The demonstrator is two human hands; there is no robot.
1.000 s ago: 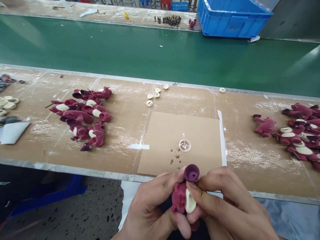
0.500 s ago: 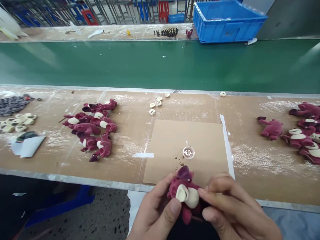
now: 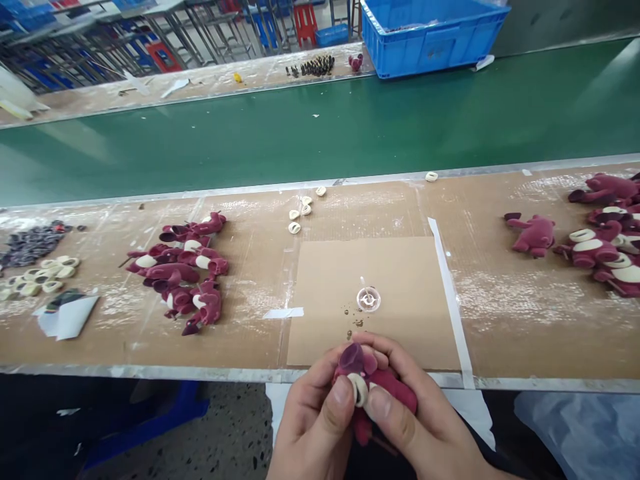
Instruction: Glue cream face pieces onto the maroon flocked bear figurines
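Left hand (image 3: 310,420) and right hand (image 3: 410,427) curl nearly shut around a maroon plush toy (image 3: 387,387) with a cream patch (image 3: 357,389), held over the desk's (image 3: 515,333) front edge, just below a cardboard sheet (image 3: 400,280) bearing a clear dish (image 3: 369,299).

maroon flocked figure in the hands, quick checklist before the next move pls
1. Left hand and right hand both on the maroon flocked figure: ok
2. Cream ring seated firmly on the figure: cannot tell, fingers crowd it
3. Dark maroon cup piece at the figure's top: ok
4. Clear round dish upright on the cardboard sheet: ok
5. Sheet clean around the dish: not ok, brown spots lie beside it
6. Spare cream pieces lying beyond the sheet: ok
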